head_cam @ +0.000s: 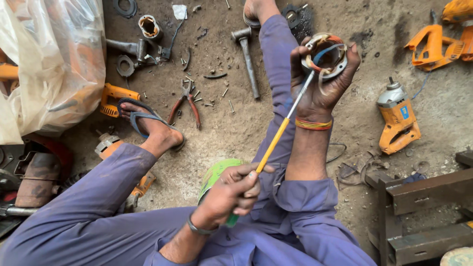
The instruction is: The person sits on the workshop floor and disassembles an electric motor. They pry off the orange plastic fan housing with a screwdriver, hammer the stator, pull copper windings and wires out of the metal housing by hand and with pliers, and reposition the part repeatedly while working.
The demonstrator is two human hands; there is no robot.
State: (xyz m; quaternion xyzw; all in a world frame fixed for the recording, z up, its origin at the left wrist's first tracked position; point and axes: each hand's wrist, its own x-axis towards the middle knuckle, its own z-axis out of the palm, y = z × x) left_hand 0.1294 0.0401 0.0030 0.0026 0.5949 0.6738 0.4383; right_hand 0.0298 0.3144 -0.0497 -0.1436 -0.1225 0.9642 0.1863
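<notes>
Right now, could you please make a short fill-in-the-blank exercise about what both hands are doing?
1. The right hand holds up a ring-shaped motor winding wrapped in ____ wire.
2. The left hand grips a brush with a ____ handle.
3. The brush tip touches the ____.
4. Red-handled pliers lie on the ____.

Missing words: copper; yellow; winding; ground

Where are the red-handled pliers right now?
In the head view, the pliers lie on the dirt floor, left of centre, between the sandalled foot and the hammer.
</notes>
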